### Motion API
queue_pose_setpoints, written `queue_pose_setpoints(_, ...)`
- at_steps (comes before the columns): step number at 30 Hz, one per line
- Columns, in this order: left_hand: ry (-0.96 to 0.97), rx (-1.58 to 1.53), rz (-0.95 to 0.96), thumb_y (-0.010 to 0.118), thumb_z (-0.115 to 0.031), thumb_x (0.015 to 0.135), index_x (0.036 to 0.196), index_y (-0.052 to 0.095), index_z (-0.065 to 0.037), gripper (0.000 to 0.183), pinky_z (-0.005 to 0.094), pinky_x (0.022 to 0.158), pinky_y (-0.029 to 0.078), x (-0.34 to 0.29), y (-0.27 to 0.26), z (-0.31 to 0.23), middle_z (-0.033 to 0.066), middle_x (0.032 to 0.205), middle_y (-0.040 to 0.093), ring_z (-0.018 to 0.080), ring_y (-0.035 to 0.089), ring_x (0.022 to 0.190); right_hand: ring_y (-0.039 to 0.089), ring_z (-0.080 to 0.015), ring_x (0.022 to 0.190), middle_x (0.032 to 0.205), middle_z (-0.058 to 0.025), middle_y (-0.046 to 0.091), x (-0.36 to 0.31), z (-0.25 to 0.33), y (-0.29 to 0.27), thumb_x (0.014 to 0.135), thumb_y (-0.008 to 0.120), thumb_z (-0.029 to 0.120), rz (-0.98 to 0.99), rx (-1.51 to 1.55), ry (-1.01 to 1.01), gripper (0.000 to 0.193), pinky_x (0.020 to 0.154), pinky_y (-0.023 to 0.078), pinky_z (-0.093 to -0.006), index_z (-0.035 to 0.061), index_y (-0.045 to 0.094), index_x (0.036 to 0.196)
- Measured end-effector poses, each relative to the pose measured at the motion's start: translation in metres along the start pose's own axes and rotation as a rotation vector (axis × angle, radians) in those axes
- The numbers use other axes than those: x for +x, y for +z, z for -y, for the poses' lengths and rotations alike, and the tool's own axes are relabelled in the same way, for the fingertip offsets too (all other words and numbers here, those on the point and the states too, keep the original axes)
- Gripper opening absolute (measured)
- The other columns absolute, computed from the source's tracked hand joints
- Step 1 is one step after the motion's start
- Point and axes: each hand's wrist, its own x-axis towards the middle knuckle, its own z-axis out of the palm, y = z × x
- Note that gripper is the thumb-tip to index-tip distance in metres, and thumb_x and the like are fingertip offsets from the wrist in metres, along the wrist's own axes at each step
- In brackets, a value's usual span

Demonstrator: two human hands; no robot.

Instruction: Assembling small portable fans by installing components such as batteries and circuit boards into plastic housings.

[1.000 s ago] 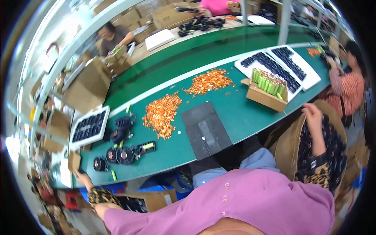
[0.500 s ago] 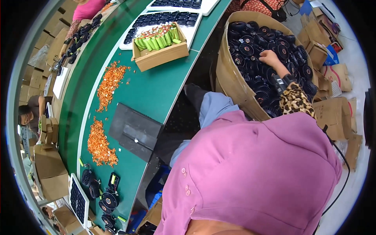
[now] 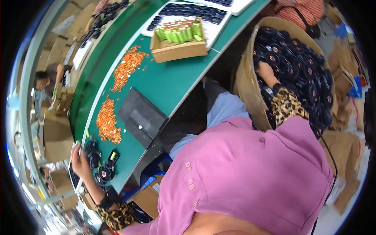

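My right hand (image 3: 266, 73) reaches into a large carton (image 3: 243, 78) heaped with small black fans (image 3: 299, 66). Its fingers are curled down at the near left side of the heap, and what they grip is hidden among the dark fans. On the left, my left hand (image 3: 80, 162) is raised at the table's far edge with its fingers stretched out, slightly blurred. It is nearest to a few black fans with green cells (image 3: 102, 172) on the green table (image 3: 164, 84). A white tray of black parts is partly covered by this hand.
A cardboard box (image 3: 178, 54) of green battery cells stands before a white tray (image 3: 217, 29) of black parts. Two piles of orange pieces (image 3: 127, 68) and a black flat case (image 3: 143, 115) lie on the table. Other people work across the table; another person sits beyond the carton.
My left hand has come into view at the lower left, by the fans. My right hand has moved to the carton's near left side and lower into the fans. The view has shifted.
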Motion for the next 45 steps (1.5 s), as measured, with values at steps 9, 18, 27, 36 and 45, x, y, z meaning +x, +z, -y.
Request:
queue_pose_setpoints(9, 0.229, -0.278, 0.319, 0.06, 0.0, 0.078, 0.096, 0.066, -0.002, 0.019, 0.0269, 0.077, 0.049, 0.041, 0.128, -0.165, 0.0111, 0.099, 0.064, 0.0189, 0.062, 0.088, 0.061, -0.0393, 0.086, 0.085, -0.0244, 0.063, 0.0, -0.033, -0.008, 0.075, 0.059, 0.006, -0.246, 0.2, 0.128, 0.021, 0.076, 0.048, -0.0447, 0.0026, 0.063, 0.096)
queue_pose_setpoints(18, 0.259, -0.713, 0.604, 0.06, -0.001, 0.082, 0.101, 0.064, -0.001, 0.02, 0.0265, 0.077, 0.049, 0.04, 0.223, -0.248, 0.0086, 0.096, 0.064, 0.0139, 0.061, 0.088, 0.056, -0.0075, 0.066, 0.081, -0.0029, 0.063, -0.017, 0.057, -0.173, 0.084, 0.055, 0.004, -0.222, 0.877, -0.09, 0.025, 0.059, 0.046, -0.0212, -0.0002, 0.062, 0.107)
queue_pose_setpoints(27, 0.102, -1.023, 0.442, 0.068, -0.004, 0.077, 0.134, 0.035, -0.005, 0.066, 0.0271, 0.074, 0.052, 0.042, 0.251, -0.283, 0.0121, 0.104, 0.062, 0.0168, 0.062, 0.092, 0.059, -0.0091, 0.081, 0.09, -0.0054, 0.062, -0.033, 0.275, -0.236, 0.083, 0.057, -0.001, 0.145, 1.092, -0.668, 0.024, 0.071, 0.051, -0.0232, -0.0001, 0.056, 0.106)
queue_pose_setpoints(36, -0.269, -1.11, 0.302, 0.056, 0.001, 0.085, 0.126, 0.046, -0.003, 0.042, 0.0227, 0.065, 0.052, 0.068, 0.236, -0.222, 0.0077, 0.088, 0.062, 0.0137, 0.063, 0.075, 0.064, -0.0265, 0.073, 0.075, -0.0167, 0.063, 0.092, 0.342, -0.171, 0.073, 0.066, 0.013, 0.017, 0.503, -0.769, 0.016, 0.066, 0.05, -0.0349, 0.0015, 0.063, 0.083)
queue_pose_setpoints(45, -0.169, -1.028, 0.164, 0.062, 0.01, 0.077, 0.115, 0.055, -0.002, 0.041, 0.0209, 0.07, 0.05, 0.065, 0.234, -0.215, 0.003, 0.094, 0.054, 0.0091, 0.058, 0.08, 0.062, -0.0349, 0.093, 0.099, -0.0231, 0.062, 0.102, 0.373, -0.15, 0.075, 0.061, 0.009, 0.165, 0.119, -0.771, 0.022, 0.08, 0.05, -0.0403, -0.0017, 0.066, 0.093)
